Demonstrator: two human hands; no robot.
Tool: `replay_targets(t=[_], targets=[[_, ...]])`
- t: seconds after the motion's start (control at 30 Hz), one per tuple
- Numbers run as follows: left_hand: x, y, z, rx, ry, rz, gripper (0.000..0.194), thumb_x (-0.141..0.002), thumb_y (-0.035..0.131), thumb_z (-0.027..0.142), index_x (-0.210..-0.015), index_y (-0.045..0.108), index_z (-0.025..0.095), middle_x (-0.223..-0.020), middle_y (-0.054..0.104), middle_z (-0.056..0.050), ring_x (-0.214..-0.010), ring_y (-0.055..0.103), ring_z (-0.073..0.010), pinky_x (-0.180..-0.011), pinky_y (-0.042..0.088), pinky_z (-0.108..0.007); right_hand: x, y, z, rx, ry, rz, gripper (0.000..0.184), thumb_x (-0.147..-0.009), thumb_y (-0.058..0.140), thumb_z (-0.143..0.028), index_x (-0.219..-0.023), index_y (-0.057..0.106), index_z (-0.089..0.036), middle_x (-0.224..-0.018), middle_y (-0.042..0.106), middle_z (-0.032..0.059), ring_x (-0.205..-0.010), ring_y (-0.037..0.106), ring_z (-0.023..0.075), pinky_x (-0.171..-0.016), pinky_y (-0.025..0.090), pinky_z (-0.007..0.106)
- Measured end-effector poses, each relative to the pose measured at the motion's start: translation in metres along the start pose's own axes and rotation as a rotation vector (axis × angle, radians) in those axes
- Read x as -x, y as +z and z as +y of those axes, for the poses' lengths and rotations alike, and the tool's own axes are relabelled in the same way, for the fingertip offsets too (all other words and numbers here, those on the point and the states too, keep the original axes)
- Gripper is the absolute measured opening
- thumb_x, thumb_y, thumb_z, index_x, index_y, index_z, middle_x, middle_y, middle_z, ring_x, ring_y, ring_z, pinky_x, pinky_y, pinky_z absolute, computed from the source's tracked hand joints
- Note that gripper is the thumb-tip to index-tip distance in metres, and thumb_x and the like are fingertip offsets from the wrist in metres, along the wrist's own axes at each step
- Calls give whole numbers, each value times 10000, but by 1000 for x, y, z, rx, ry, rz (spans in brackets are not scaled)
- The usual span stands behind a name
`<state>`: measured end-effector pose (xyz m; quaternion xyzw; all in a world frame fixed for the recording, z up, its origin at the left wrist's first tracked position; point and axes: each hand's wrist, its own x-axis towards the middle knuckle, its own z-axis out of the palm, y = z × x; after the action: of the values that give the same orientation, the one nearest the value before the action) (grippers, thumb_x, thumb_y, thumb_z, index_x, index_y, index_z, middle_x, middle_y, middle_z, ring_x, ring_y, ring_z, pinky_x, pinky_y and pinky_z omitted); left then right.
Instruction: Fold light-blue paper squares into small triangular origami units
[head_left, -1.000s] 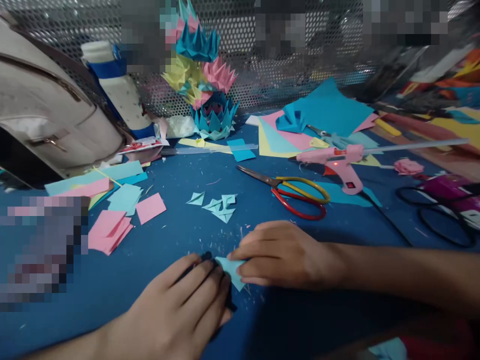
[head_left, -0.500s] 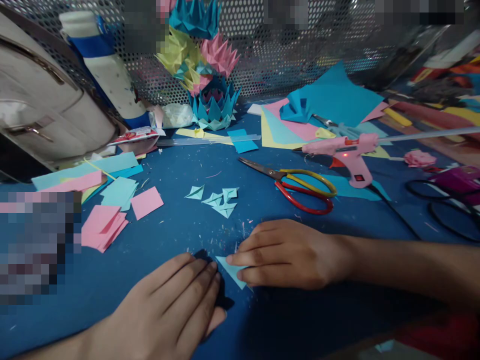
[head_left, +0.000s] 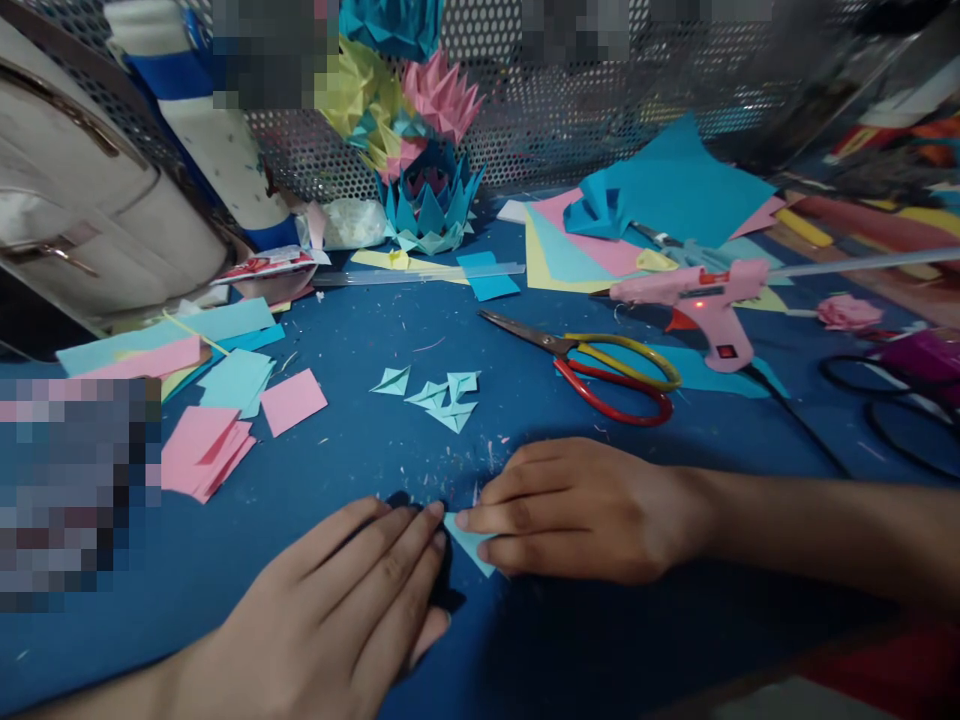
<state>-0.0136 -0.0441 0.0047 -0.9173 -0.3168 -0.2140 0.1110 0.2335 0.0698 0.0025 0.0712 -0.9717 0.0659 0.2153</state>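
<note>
A small light-blue folded paper triangle (head_left: pixel 472 547) lies on the blue table top. The fingertips of my right hand (head_left: pixel 577 510) press its right side down, and the fingers are bent and close together; the thumb is hidden. From the left, my left hand (head_left: pixel 352 590) lies palm down with fingers stretched out, its fingertips at the triangle's upper left corner. Beyond the hands are several small folded light-blue paper pieces (head_left: pixel 452 412). Scissors (head_left: pixel 559 347) with one red and one yellow handle lie behind my right hand.
A pink glue gun (head_left: pixel 724 300) with a lit red light stands at right, its black cord trailing. Pink paper squares (head_left: pixel 204 455) and light-blue squares (head_left: pixel 238 385) lie at left. Folded paper flowers (head_left: pixel 431 205) stand before a perforated metal panel. A white bottle (head_left: pixel 217 150) leans beside a pale bag (head_left: pixel 82 190).
My left hand has moved slightly right, its fingertips now reaching the corner of the paper triangle. My right hand still presses on the triangle. The view has shifted a little.
</note>
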Motion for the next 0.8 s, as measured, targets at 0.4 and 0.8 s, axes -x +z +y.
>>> replay_targets(t=[0.4,0.8], targets=[[0,2,2,-8,-21,3,294,-1052,464,235,-1086,729,113,-1141,741,-60,-1011,703,-183,-1050,414,-358,0,-1,-1,4,9,-29,235,-1020,488,-216,-1037,718,-168,-1174,721,24,-1053,665,129,-843,539,278],[1,5,3,-14,-33,-35,316,-1053,456,289,-1152,722,152,-1166,732,-62,-1058,683,-191,-1176,265,-368,-1,-1,1,27,-15,-17,230,-1014,498,-213,-1003,724,-178,-1148,731,23,-1011,674,132,-800,546,274]])
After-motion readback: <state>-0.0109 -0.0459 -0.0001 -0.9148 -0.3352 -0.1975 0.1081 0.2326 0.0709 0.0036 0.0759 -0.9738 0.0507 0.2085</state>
